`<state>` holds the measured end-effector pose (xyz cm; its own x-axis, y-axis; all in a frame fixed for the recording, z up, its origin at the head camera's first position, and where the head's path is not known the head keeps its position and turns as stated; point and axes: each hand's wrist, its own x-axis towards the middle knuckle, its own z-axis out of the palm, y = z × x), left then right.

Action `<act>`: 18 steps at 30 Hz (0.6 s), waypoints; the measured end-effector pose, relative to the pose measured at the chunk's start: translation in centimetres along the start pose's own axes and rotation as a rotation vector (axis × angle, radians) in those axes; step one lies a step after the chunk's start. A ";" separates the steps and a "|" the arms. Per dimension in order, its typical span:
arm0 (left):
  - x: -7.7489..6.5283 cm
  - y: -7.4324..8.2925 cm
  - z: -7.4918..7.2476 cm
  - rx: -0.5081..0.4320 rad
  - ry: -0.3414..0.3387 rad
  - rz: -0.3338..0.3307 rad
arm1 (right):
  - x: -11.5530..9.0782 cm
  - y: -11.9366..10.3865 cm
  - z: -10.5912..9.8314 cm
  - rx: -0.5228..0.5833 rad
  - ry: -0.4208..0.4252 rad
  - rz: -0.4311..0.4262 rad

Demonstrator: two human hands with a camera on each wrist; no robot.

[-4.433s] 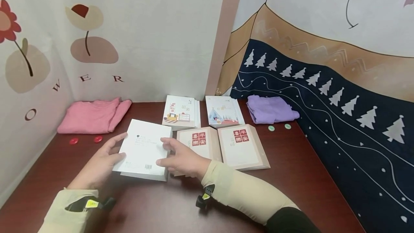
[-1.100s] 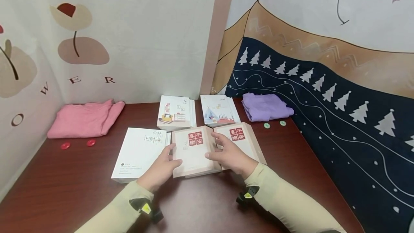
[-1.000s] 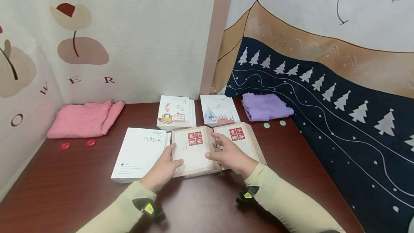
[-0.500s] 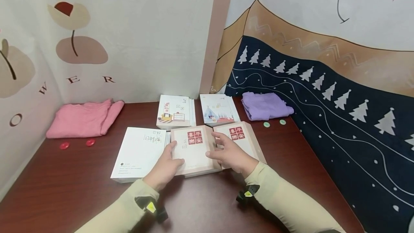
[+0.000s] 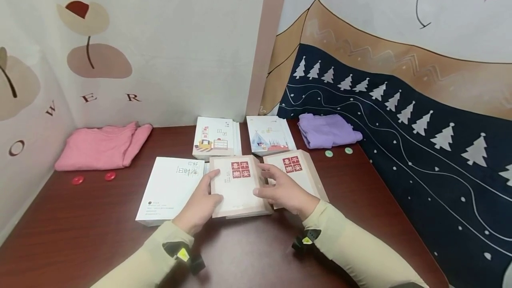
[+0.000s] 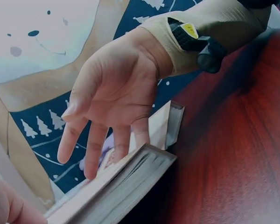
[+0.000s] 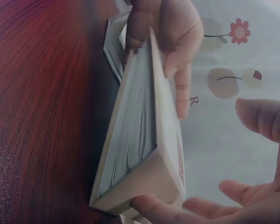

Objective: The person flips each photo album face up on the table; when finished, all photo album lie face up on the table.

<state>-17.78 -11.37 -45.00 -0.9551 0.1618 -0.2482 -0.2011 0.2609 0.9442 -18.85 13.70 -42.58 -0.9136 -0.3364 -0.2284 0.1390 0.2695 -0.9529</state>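
Observation:
A thick beige hardcover book (image 5: pixel 236 194) with red square characters on its cover lies in the middle of the head view. My left hand (image 5: pixel 200 203) grips its left edge, thumb over the cover; in the right wrist view that left hand (image 7: pixel 172 32) is at the page side. On the spine side is my right hand (image 5: pixel 286 190), fingers spread and fairly straight. One of its fingers touches the spine in the right wrist view, while the thumb (image 7: pixel 259 116) stands clear. A matching beige book (image 5: pixel 306 181) sits partly behind the right hand. Left of the held book is a white book (image 5: pixel 170 190).
Two illustrated books, one left (image 5: pixel 216 137) and one right (image 5: pixel 270 134), lie behind. Folded pink cloth (image 5: pixel 102 146) with red buttons (image 5: pixel 110 176) is left; folded purple cloth (image 5: pixel 330 130) with green buttons (image 5: pixel 329 153) is right. Printed curtains hang behind the dark red table (image 5: pixel 248 257).
Earlier, both hands held the white book; it now lies at the left and both hands are at the beige book. Lately that book has shifted slightly left, covering more of the white book's edge.

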 end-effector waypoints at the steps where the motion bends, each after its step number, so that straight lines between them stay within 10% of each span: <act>1: -0.1 0.1 -0.1 -0.014 -0.005 0.013 | 0.0 0.0 0.0 -0.016 -0.010 -0.013; 12: -1.6 2.2 -0.9 -0.240 -0.049 0.184 | -0.5 -0.4 0.9 0.090 -0.125 -0.066; 18: -1.6 1.9 -0.7 -0.289 -0.220 0.309 | -0.9 -0.9 1.4 0.175 -0.136 -0.097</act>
<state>-16.80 -11.84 -42.69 -0.9172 0.3962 0.0431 0.0030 -0.1013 0.9949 -17.67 12.53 -41.82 -0.8679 -0.4744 -0.1473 0.1276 0.0736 -0.9891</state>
